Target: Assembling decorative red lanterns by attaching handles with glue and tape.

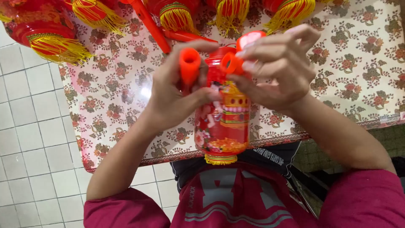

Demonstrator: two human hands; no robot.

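Both hands hold a red paper lantern (pixel 222 122) above the near edge of a table spread with a floral oilcloth (pixel 346 71); pale square floor tiles (pixel 29 126) lie beside it. The left hand (pixel 173 97) has its fingers clamped on an orange tube (pixel 189 65), and the right hand (pixel 276 69) pinches an orange ring (pixel 231 63) at the lantern's top, with more tasselled lanterns (pixel 46 31) lined along the far edge

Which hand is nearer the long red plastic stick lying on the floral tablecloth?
Left. The left hand holds the red lantern just below the long red plastic stick; the right hand is farther right, at the lantern's top.

Lantern (pixel 222 122) between both hands — more lanterns (pixel 46 36) behind, on table (pixel 354 63).
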